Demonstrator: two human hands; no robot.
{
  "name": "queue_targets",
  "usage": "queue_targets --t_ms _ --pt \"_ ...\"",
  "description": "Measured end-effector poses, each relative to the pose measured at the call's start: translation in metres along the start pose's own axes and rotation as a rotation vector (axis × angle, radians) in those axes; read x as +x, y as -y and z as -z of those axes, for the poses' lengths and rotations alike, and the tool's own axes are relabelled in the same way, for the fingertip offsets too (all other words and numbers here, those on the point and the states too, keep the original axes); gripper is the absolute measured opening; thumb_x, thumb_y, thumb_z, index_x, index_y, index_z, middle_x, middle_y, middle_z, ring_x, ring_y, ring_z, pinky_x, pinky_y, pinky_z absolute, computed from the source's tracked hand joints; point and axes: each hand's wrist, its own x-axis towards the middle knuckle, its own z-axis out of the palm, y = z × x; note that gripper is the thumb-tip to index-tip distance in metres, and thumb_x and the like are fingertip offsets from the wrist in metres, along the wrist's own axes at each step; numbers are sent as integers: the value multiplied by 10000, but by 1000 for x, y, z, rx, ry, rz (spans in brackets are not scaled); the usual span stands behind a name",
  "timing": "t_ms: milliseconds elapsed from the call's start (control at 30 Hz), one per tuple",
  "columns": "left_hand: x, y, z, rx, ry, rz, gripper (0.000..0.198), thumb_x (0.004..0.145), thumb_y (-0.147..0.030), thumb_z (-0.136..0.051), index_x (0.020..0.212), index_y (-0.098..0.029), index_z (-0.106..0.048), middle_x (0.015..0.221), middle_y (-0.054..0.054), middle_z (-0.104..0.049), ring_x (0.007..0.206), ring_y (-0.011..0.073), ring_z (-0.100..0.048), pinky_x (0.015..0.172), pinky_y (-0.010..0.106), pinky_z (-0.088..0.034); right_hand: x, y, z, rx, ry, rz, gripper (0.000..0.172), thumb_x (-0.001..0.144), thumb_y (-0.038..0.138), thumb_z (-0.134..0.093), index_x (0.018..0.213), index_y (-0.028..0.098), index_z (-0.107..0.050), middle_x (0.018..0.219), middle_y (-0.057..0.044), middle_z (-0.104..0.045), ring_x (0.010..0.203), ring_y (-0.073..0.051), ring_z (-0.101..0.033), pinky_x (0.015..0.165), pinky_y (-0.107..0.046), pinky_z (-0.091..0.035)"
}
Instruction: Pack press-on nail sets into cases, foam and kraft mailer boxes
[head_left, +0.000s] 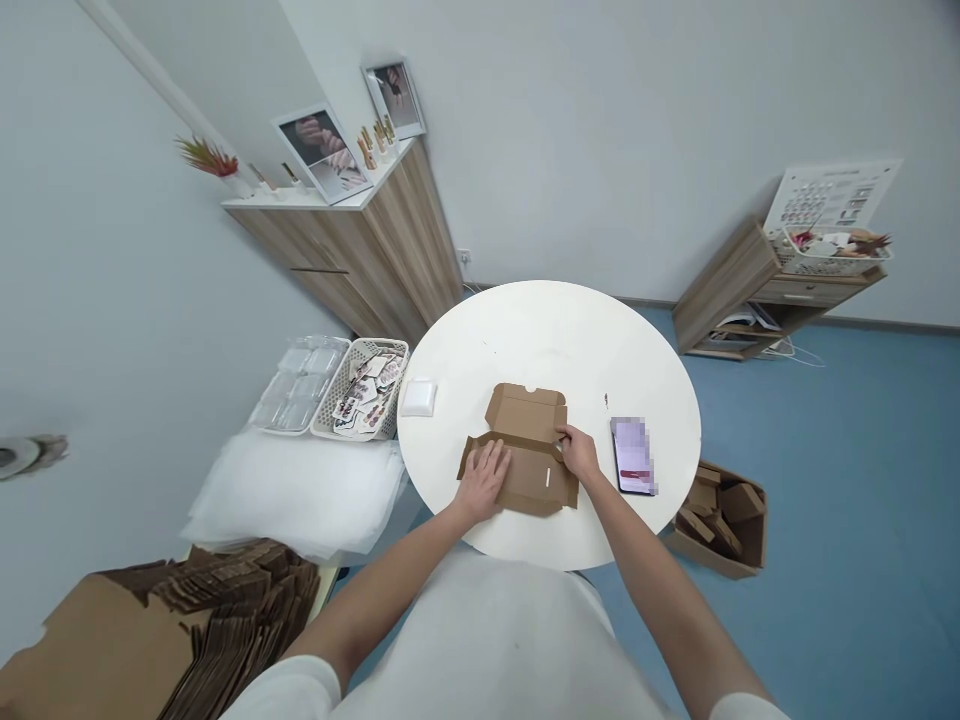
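Touching creased, tabbed cardboard [529,472]: flat left hand [484,474], pinching right hand [579,453].

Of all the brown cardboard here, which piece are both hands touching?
The unfolded box on the round white table, touched by the left hand and right hand. No hand touches the stack at lower left or the carton right of the table.

- Looks like a plain brown cardboard box [529,472], unfolded — lying open in two main panels.
- Lies just below the centre of the frame, slightly slanted, lower toward the right.
- Has a small notch in the upper panel's top edge, with angled side flaps.
- Bears a short white mark [548,477] on the lower panel, right of middle.
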Motion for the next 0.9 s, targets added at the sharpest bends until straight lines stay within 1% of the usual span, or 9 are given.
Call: queue_targets --t_ms 100,200,333,400,467,533,600,733,900 --pt "5 6 5 19 -21 -34 1139 508 -518 -668 1387 -118 -63 1456 171 -21 1321 329 90 1027 527 -37 -9 -3 3 -2 40 32 407 731 90 -327 985 198 -625 896 -21 -665 832 -144 -601 749 -272 -454" --pt "11 13 11 22 10 -79 1200 462 -563 -666 1387 -97 -60 1453 176 -54 1314 352 98 1024 540 -17 -18 -5 3 -19 76 63 413 729 73 -338 1010 195 -614 936 -20 -661 849 -141 -602 764 -268 -452" --pt "18 19 15 3 28 -129 1119 496 -558 -632 1380 -90 -129 1438 171 -153 1316 365 30 1020 550 -8 -28 -4 2 -83 125 89 461 742 69 -335 1123 214 -551 1078 -28 -618 971 -157 -568 848 -302 -423" --pt "19 20 14 -15 4 -138 1041 537 -532 -610 1374 -97 -170 1425 166 -202 1316 362 -11 1022 545 -3 -35 -2 1 -178 142 107 477 757 107 -358 1206 210 -482 1202 -56 -543 1103 -184 -492 913 -338 -376" --pt "18 19 12 -31 -15 -137 987 561 -517 -595 1366 -100 -202 1408 168 -247 1315 359 -39 1022 541 0 -45 2 -2 -323 120 129 507 769 211 -427 1274 186 -401 1346 -100 -389 1245 -238 -331 975 -399 -295" --pt "16 18 10 -44 -25 -131 959 573 -516 -587 1358 -99 -225 1394 172 -275 1314 357 -52 1022 541 1 -56 6 -7 -467 113 191 635 740 356 -514 1318 172 -326 1435 -121 -209 1317 -284 -152 1011 -453 -200" --pt "12 16 8 -52 -37 -127 936 585 -511 -580 1352 -98 -239 1390 174 -281 1314 353 -57 1023 539 2 -66 10 -13 -567 175 288 797 679 464 -575 1349 178 -252 1458 -119 -119 1333 -291 -61 1026 -469 -130" --pt "4 14 4 -56 -55 -128 908 597 -495 -580 1347 -101 -253 1390 174 -281 1314 349 -67 1026 534 1 -77 11 -27 -693 313 396 1020 574 479 -666 1383 176 -123 1454 -127 -134 1338 -280 -37 1039 -469 -68" --pt "-6 11 1 -66 -62 -137 919 595 -502 -589 1352 -115 -242 1402 160 -265 1323 330 -33 1030 529 8 -77 7 -44 -768 342 378 1140 496 409 -741 1388 168 -73 1449 -140 -142 1334 -292 -67 1045 -482 -39"
